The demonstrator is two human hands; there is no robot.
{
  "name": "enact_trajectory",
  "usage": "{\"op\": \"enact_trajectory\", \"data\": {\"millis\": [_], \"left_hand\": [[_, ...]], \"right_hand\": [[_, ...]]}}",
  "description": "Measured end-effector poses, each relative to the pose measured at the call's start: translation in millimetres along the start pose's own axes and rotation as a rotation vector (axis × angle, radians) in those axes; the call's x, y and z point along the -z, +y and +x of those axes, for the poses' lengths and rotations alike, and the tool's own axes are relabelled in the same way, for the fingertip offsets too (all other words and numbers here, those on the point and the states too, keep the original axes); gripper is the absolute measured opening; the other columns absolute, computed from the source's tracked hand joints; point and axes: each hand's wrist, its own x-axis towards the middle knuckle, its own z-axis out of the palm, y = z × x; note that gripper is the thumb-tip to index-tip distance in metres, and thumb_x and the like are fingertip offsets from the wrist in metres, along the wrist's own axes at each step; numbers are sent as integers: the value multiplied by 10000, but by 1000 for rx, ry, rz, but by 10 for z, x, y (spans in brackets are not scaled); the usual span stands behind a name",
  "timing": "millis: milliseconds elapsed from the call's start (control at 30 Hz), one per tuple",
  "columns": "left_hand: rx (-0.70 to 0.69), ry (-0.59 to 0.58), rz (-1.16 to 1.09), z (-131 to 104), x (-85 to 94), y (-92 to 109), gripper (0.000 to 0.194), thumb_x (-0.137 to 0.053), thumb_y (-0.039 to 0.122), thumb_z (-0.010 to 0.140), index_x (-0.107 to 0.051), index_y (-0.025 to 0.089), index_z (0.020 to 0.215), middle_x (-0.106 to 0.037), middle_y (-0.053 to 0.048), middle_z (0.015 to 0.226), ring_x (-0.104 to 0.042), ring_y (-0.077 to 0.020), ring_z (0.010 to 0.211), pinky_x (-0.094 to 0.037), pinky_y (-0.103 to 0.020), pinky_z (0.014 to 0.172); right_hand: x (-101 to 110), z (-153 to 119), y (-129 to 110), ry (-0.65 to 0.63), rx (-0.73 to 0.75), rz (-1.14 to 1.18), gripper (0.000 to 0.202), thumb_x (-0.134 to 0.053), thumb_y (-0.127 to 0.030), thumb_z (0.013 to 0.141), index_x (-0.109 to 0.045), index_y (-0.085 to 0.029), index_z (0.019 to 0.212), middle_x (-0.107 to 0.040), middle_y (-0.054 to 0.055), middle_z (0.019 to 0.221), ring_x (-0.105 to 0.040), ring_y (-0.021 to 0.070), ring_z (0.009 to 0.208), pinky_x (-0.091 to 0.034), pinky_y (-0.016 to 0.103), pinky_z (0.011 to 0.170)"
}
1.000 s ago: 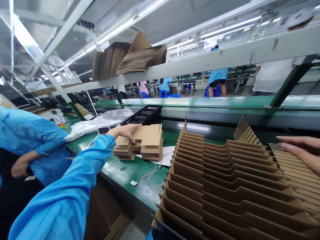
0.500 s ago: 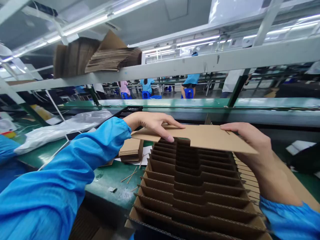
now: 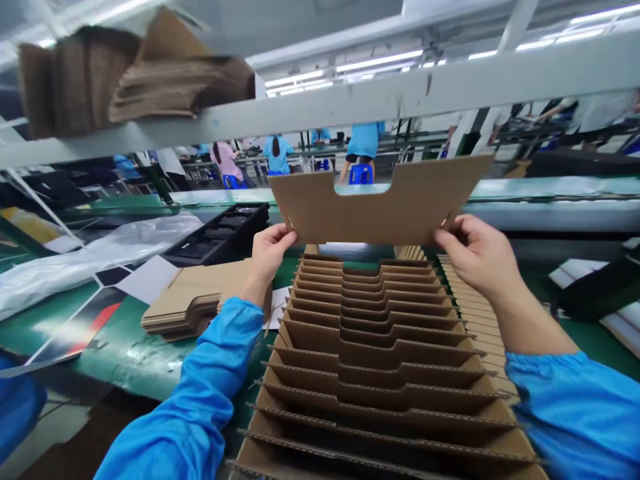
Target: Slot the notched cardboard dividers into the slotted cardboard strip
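Between my two hands a notched cardboard divider (image 3: 365, 217) stands upright, its wide cutout facing up. My left hand (image 3: 269, 257) pinches its lower left corner, close to a small slit. At the lower right corner, my right hand (image 3: 477, 257) grips it between thumb and fingers. Below and nearer to me sits a slotted cardboard partition assembly (image 3: 373, 380), with several notched dividers set crosswise in rows. The held divider is above its far end, and whether they touch I cannot tell.
Left of the assembly lies a stack of notched cardboard pieces (image 3: 195, 297) on the green bench (image 3: 135, 357). Behind it are a black tray (image 3: 220, 233) and clear plastic sheeting (image 3: 115, 257). Cardboard bundles (image 3: 165, 80) rest on the overhead shelf. People sit farther back.
The divider has gone from lying nearly flat to standing upright with its notch up. Both my hands have shifted to its lower corners. The view has turned right.
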Motion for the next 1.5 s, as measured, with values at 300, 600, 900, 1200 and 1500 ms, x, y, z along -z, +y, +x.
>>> {"op": "enact_trajectory", "data": {"millis": [300,600,900,1200,1500], "left_hand": [[-29,-30,79,64,-76,-255,344,-857,388,802,-801,180,1071,-829,-82,1025,-773,-219,910,-630,-351,884],[43,-105,371,44,-24,-297,328,-760,354,785,-829,177,1052,-827,-86,949,-757,-241,816,-621,-366,793],[175,-161,562,18,87,-346,357,-783,506,767,-810,228,989,-843,-64,945,-791,-289,857,-641,-404,866],[104,-110,432,-5,17,-207,450,-798,364,807,-749,185,1216,-791,-55,956,-758,-237,890,-640,-394,938],[162,-142,483,-18,36,-266,892,-792,295,840,-468,232,1668,-764,-84,1114,-795,-244,927,-656,-425,957]], "right_hand": [[-154,40,170,-10,-94,112,325,-799,-512,862,-778,-197,939,-787,81,889,-651,195,711,-558,344,701],[-187,28,409,-97,-171,183,354,-766,-477,888,-795,-185,1086,-816,96,1003,-731,246,840,-621,422,868],[-84,-26,431,-241,-128,2,297,-697,-500,921,-762,-211,939,-797,53,908,-724,245,800,-584,399,811],[-43,-47,452,-271,-185,70,349,-742,-541,883,-763,-195,923,-784,65,883,-689,240,807,-542,379,780],[58,-56,519,-491,-136,-158,263,-660,-439,941,-790,-216,890,-769,35,841,-676,229,797,-501,362,770]]}}
